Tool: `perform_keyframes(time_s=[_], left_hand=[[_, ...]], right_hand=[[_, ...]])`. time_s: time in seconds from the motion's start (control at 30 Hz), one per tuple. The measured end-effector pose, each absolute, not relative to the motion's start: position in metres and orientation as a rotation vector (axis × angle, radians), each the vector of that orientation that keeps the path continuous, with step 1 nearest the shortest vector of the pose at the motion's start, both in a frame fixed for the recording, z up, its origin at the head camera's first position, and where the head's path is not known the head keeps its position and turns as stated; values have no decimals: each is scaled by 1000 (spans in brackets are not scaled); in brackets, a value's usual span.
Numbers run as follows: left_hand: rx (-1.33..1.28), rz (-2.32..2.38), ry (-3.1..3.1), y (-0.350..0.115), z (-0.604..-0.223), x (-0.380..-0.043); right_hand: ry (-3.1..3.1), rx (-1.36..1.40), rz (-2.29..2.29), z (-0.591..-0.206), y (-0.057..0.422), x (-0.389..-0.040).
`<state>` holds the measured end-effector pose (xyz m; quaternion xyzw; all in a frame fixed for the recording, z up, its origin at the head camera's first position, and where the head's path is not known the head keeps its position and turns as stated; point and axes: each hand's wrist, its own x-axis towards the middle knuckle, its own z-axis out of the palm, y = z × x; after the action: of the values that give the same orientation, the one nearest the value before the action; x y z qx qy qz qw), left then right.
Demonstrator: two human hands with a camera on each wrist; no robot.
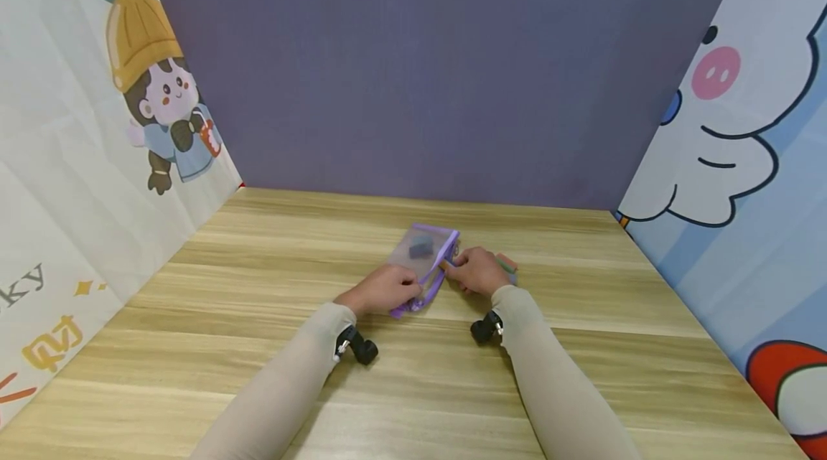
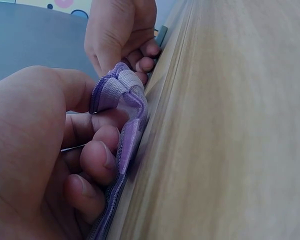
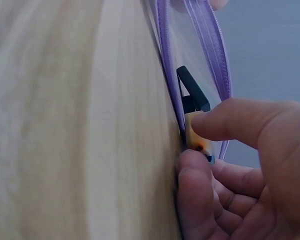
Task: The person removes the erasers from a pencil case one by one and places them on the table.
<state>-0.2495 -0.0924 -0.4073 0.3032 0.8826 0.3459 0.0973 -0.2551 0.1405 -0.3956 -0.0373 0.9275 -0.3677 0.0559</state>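
Observation:
A see-through zip pouch with purple edging [image 1: 403, 248] lies on the table, its zipped mouth parted on the right side. My left hand [image 1: 388, 289] grips the near end of that mouth; in the left wrist view the thumb and fingers pinch the purple zip band [image 2: 132, 135]. With thumb and fingers my right hand [image 1: 477, 271] pinches a small yellow-orange block [image 3: 194, 131] at the opening. Dark pieces [image 3: 194, 87] show inside the pouch just beyond the block. A dark grey-blue piece [image 1: 421, 245] shows through the pouch's upper face.
Beside the right hand lie small coloured pieces, among them a red-orange one [image 1: 507, 261] and a green one [image 1: 505, 266], partly hidden by that hand. A wooden table [image 1: 258, 374] meets a grey-purple panel [image 1: 420, 72] at the back. Printed cartoon sheets stand at both sides.

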Motion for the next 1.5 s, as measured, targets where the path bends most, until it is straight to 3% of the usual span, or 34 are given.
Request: perform_keyframes(time_s=[1.5], left_hand=[[863,1092,2567,-92,-408,-249]], right_hand=[[2766,25,-1375,-394,161,-259]])
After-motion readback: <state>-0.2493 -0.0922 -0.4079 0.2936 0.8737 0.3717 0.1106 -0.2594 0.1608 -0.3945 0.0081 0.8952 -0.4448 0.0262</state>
